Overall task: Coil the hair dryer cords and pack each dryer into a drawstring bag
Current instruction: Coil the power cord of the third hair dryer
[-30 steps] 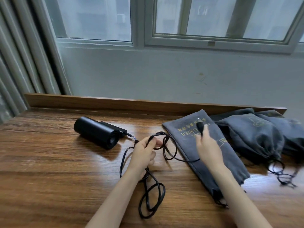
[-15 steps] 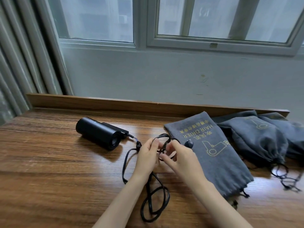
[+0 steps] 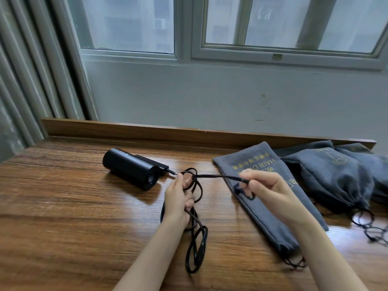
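Coiling looks nearly finished. The left hand point(image 3: 178, 198) has its grip closed round a bundle of loops of the cord point(image 3: 196, 244) mid-counter point(image 3: 73, 217). The right hand point(image 3: 266, 190) has its grip pinched on the plug end, stretched taut toward 3 o'clock. The hair dryer point(image 3: 130, 168) lies at 10 o'clock of the bundle, and the flat drawstring bag point(image 3: 254, 158) at 3 o'clock. The next move is probably to cinch that tail round the loops, then bag the dryer.

Plug point(image 3: 238, 189) mostly hidden in right grip point(image 3: 270, 192); flat bag point(image 3: 247, 158) print partly covered (same grip); packed bags point(image 3: 336, 179) cut by edge.
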The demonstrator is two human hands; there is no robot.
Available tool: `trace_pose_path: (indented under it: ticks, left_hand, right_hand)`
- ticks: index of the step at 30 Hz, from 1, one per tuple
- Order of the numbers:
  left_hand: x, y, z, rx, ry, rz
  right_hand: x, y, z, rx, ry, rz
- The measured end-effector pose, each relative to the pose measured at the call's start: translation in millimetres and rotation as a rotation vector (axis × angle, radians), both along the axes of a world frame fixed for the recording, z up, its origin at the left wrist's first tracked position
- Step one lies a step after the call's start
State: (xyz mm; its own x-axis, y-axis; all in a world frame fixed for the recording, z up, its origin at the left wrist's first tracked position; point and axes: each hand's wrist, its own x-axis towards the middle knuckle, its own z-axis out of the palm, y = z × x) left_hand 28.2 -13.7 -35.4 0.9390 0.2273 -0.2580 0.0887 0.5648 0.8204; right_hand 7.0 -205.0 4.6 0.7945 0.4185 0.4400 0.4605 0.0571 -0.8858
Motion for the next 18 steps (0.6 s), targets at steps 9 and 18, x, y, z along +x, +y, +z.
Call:
trace_pose_path:
  ticks: [9, 18]
  left_hand:
    - [3, 4, -3, 0.206, -0.061, 0.085]
    - [-5, -3, -10, 0.708, -0.323, 0.164]
  right_hand:
    - [9, -17, 3, 0.693, 0.280, -0.222]
    - [27, -11, -18, -0.340, 0.263, -0.777]
